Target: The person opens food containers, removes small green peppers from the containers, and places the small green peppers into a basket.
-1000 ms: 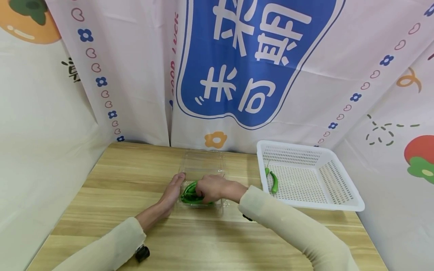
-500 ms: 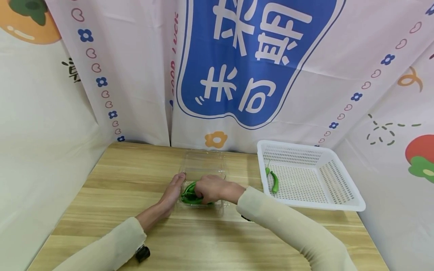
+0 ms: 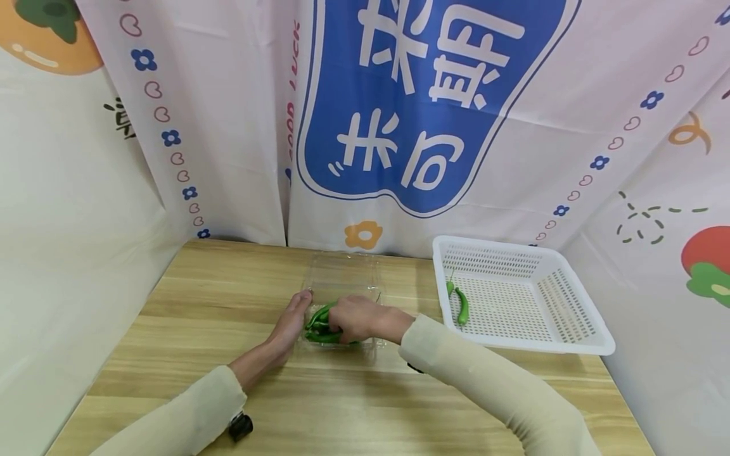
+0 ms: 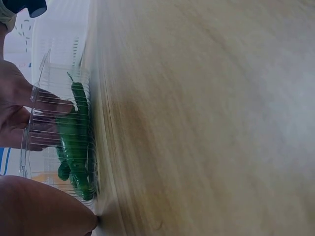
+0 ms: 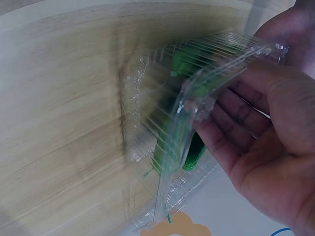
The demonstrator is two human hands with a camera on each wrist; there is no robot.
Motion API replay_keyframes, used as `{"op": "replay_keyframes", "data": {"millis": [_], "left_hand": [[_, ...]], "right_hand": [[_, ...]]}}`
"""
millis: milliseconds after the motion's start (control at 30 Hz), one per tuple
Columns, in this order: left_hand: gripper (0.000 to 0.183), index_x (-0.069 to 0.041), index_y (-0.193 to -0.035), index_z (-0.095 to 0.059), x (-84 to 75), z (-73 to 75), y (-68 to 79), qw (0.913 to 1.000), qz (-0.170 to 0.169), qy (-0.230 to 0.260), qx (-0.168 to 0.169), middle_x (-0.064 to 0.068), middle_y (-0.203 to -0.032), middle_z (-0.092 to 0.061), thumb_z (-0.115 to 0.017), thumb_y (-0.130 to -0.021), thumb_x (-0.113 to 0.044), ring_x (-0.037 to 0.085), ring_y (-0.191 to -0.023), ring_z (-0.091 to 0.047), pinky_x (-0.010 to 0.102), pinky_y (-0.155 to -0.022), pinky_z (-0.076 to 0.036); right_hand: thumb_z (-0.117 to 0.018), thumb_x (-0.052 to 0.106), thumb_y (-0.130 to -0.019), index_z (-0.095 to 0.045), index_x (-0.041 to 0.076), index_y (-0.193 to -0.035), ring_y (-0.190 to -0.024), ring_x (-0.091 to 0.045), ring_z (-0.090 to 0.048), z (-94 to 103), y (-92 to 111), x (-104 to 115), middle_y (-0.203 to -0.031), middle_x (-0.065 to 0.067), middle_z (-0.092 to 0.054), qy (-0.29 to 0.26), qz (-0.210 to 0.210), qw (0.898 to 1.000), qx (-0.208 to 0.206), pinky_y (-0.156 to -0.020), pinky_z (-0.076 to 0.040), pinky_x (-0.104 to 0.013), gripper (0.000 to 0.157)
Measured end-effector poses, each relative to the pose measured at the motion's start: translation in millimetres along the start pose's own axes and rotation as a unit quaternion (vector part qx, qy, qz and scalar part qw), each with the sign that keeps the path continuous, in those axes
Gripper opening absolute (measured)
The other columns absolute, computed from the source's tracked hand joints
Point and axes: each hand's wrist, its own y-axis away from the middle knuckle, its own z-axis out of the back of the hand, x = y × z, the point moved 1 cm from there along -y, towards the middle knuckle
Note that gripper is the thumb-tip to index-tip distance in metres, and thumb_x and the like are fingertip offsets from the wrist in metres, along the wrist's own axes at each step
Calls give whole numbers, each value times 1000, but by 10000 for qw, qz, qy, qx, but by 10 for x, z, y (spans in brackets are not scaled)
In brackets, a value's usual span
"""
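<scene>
A hinged clear plastic container (image 3: pixel 341 271) lies on the table with its lid folded back toward the curtain. Several green chili peppers (image 3: pixel 322 337) are in its base. My right hand (image 3: pixel 358 318) reaches in from the right, its bent fingers gripping among the peppers; the fingertips are partly hidden in the head view. Through the ribbed wall in the left wrist view, the peppers (image 4: pixel 76 142) show right at those fingers. My left hand (image 3: pixel 288 329) rests along the container's left side, fingers extended and thumb tip at the rim.
A white perforated plastic basket (image 3: pixel 583 316) stands at the right back of the wooden table (image 3: pixel 228 304). Two green peppers, one curved pepper (image 3: pixel 462 308) among them, lie at its left end. Printed curtains (image 3: pixel 239 158) enclose the table's back and sides.
The peppers at the container's left end have shifted slightly under my right fingers, and the dark gap between them has narrowed. Both hands stay in nearly the same place.
</scene>
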Motion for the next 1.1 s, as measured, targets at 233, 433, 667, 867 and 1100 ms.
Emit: {"op": "replay_keyframes", "data": {"millis": [233, 433, 667, 867, 1100], "left_hand": [[65, -6, -168, -16, 1, -1, 11, 10000, -8, 31, -9, 19, -177, -6, -23, -117, -46, 42, -162, 7, 64, -130, 1], [64, -5, -168, -18, 8, -5, 8, 9999, -18, 118, -111, 19, -177, -8, -24, -117, -44, 41, -163, 5, 62, -130, 1], [67, -4, -168, -15, 2, -2, 1, 9999, -64, 114, -80, 21, -176, -9, -21, -117, -46, 40, -163, 4, 60, -131, 2], [67, -3, -168, -13, -3, 1, 9, 9999, -98, 96, -18, 23, -175, -12, -19, -117, -45, 40, -163, -1, 59, -131, 0], [67, -4, -169, -12, -9, -1, 18, 9999, -113, 104, 57, 22, -175, -11, -17, -117, -46, 40, -163, 0, 61, -131, -1]], "right_hand": [[-86, 16, -89, -49, 20, -62, -59, -8, -32, 48, 51, -28, -60, 11, -36, -120, 178, 9998, 1, -55, -30, -21, 46], [-84, 16, -91, -48, 20, -62, -58, -6, -30, 93, 105, -69, -60, 11, -34, -198, 281, 9994, -45, -54, -28, -20, 46], [-81, 11, -90, -49, 19, -62, -55, -6, -26, 127, 169, -105, -58, 11, -31, -399, 314, 9984, -242, -52, -24, -20, 44], [-81, 10, -92, -46, 18, -63, -57, -8, -21, 164, 218, -146, -59, 9, -25, -549, 341, 9972, -365, -55, -21, -22, 46], [-80, 12, -94, -46, 18, -64, -57, -6, -25, 211, 262, -182, -59, 10, -29, -900, 334, 9937, -573, -55, -24, -20, 46]]}}
